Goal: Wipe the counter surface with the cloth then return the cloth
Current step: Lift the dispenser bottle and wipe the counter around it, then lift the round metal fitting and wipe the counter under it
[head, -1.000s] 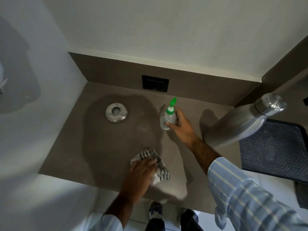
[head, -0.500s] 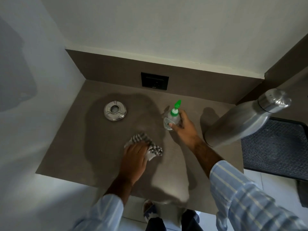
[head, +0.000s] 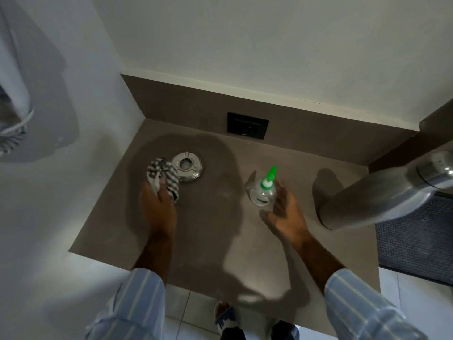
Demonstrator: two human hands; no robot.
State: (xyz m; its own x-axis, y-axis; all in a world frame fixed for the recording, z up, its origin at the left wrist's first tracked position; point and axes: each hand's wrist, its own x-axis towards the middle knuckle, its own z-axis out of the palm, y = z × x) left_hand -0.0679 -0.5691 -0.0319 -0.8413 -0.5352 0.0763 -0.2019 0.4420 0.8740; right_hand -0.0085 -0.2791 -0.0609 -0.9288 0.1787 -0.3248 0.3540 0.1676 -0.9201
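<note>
A grey-and-white striped cloth point(head: 163, 174) is bunched on the brown counter point(head: 208, 231), toward its left side. My left hand point(head: 157, 204) grips the cloth from the near side and presses it to the counter, right beside a round metal lid point(head: 187, 165). My right hand point(head: 285, 214) wraps around a small clear bottle with a green nozzle point(head: 263, 190), which stands on the counter right of centre. Both striped sleeves show at the bottom.
A tall steel bottle point(head: 382, 195) stands at the counter's right end. A black ribbed mat point(head: 416, 239) lies further right. A black socket plate point(head: 247, 125) sits in the back splash. White walls close the left and back; tiled floor and my feet lie below the front edge.
My left hand has pushed the cloth from the front middle of the counter up and left, next to the metal lid. My right hand stays on the small bottle.
</note>
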